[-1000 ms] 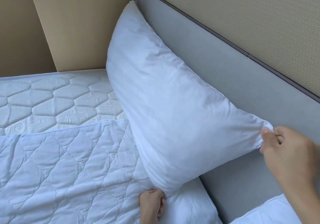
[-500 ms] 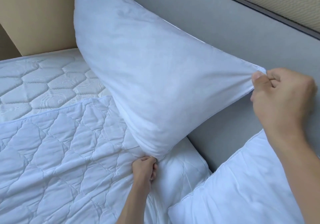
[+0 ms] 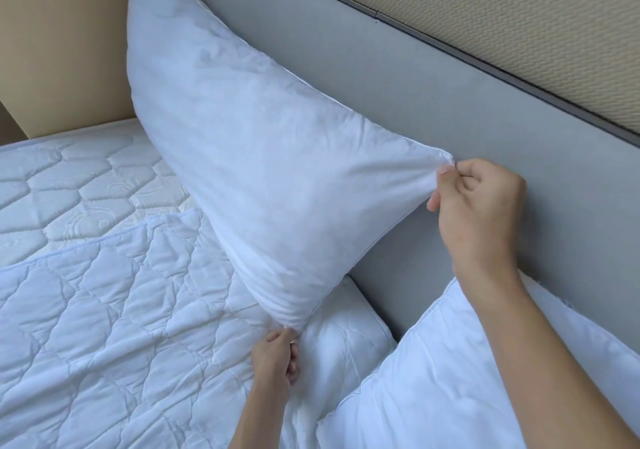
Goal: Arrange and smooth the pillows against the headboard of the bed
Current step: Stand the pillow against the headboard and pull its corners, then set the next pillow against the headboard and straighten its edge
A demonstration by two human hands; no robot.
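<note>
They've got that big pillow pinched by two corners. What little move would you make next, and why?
Probably lower it and set its long edge down against the grey headboard. The right hand and left hand each pinch a corner of the pillow, which hangs tilted, one corner up high, above another pillow lying flat by the headboard.

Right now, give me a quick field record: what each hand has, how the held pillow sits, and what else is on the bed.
left hand: grip pinches the lower corner of the held pillow
right hand: grip pinches the pillow's right corner, near the headboard
held pillow: lifted, tilted on a diagonal, top corner up against the headboard
flat pillow: lies on the bed below the held one
second pillow: lower right, under the right forearm
quilted cover: spread over the mattress, far part bare
</note>
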